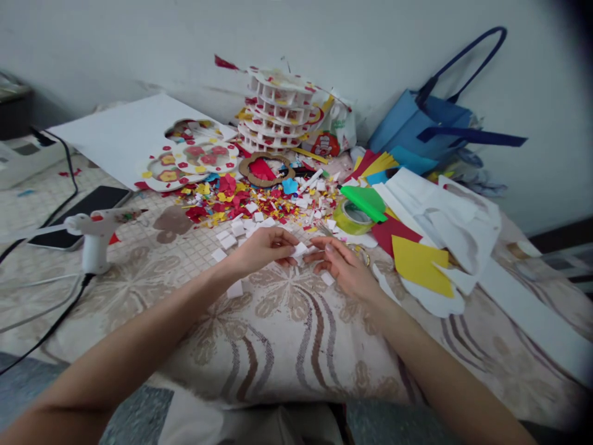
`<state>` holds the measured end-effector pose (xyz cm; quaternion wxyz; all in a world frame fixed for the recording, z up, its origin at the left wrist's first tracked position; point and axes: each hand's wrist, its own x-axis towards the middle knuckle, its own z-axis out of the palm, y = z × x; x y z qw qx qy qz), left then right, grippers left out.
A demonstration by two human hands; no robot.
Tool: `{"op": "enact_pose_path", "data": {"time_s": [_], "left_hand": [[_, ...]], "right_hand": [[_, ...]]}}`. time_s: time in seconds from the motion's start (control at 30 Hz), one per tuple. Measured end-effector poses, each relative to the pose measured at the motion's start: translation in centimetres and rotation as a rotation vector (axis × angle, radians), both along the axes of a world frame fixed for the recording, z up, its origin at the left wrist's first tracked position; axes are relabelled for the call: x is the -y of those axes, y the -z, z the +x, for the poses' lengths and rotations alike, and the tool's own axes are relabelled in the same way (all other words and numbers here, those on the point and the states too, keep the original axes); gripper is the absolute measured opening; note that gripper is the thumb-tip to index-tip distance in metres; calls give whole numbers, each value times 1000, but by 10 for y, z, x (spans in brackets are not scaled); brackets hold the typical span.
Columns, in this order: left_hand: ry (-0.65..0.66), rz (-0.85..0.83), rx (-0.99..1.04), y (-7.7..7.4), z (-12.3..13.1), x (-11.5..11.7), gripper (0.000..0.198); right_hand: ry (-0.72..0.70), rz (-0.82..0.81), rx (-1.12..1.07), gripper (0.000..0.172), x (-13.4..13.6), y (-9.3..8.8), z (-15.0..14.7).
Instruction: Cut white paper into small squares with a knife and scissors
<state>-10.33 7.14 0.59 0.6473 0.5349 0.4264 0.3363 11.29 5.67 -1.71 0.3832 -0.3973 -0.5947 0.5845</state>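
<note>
Between my two hands is a small white foam piece [300, 250], held just above the patterned tablecloth. My left hand [266, 250] pinches its left side with thumb and fingers. The fingertips of my right hand [345, 266] close on its right edge, partly hiding it. More white foam squares [227, 240] lie beside my left hand, and a single square [328, 279] sits under my right hand. Past my fingers spreads a heap of red, yellow and white scraps [259, 204]. A roll of yellow-green tape [353, 217] rests beyond my right hand.
A tiered white paper model [278, 111] stands by the wall, with flower-decorated plates [194, 161] to its left. At left are a glue gun [96, 238] with a cord and a phone [83, 213]. A blue bag [412, 123] and paper offcuts [419, 262] occupy the right.
</note>
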Motion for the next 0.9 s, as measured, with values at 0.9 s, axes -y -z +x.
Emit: {"op": "enact_pose_path", "data": {"time_s": [0.9], "left_hand": [[-123, 757, -600, 8, -14, -7, 16]], "right_hand": [[281, 579, 840, 15, -13, -52, 89]]}}
